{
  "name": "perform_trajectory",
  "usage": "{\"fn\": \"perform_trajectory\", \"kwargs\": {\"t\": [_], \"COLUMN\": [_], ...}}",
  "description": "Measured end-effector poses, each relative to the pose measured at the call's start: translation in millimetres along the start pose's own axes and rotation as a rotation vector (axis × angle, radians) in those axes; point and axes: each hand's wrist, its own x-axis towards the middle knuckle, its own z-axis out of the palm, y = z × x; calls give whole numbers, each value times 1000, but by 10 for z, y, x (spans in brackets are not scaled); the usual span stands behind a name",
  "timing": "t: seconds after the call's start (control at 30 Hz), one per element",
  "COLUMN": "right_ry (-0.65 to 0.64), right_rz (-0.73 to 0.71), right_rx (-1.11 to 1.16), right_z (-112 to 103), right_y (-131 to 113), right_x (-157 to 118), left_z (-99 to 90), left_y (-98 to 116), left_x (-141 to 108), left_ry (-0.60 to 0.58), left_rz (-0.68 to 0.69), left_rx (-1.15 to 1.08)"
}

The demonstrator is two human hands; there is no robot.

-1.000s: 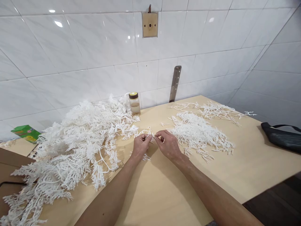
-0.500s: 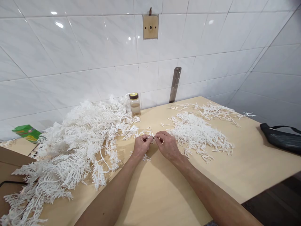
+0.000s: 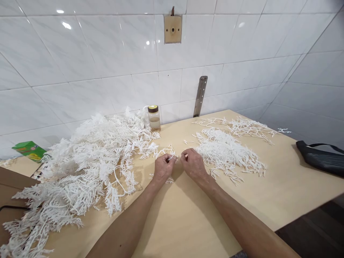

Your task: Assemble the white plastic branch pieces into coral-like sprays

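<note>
My left hand (image 3: 163, 169) is closed in a pinch on a white branched plastic sprig (image 3: 168, 149), whose thin twigs stick out beyond the fingers. A short gap to the right, my right hand (image 3: 194, 165) is closed with thumb and fingertips together; whatever it holds, if anything, is too small to make out. Just right of that hand lies a heap of small white plastic pieces (image 3: 227, 152). A big tangled pile of white plastic foliage (image 3: 91, 161) spreads to the left of my left hand. Some loose white bits (image 3: 169, 180) lie below the left hand.
A jar with a dark lid (image 3: 154, 121) and some liquid stands by the tiled wall. Bare white branches (image 3: 248, 129) lie at the back right. A black bag (image 3: 319, 157) rests at the right edge, a green box (image 3: 30, 150) at the far left.
My hands have come apart: the right hand has moved slightly right, away from the sprig, which stays in the left hand. The piles have not changed.
</note>
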Motion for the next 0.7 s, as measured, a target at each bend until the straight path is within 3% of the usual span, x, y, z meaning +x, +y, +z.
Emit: {"fn": "perform_trajectory", "kwargs": {"t": [0.13, 0.23, 0.37, 0.53, 0.7], "right_ry": [128, 124, -13, -279, -333], "right_rz": [163, 181, 101, 204, 284], "right_rx": [-73, -28, 181, 357, 451], "right_z": [-157, -269, -274, -203, -224], "right_y": [223, 272, 47, -232, -235], "right_x": [111, 149, 105, 26, 27], "left_z": [-29, -46, -50, -46, -45], "left_y": [14, 31, 31, 15, 42], "left_x": [16, 38, 49, 52, 40], "left_ry": [-26, -29, -29, -42, -55], "left_rz": [-115, -183, -178, -125, -134], "left_rx": [-122, -216, -223, -162, -131]}}
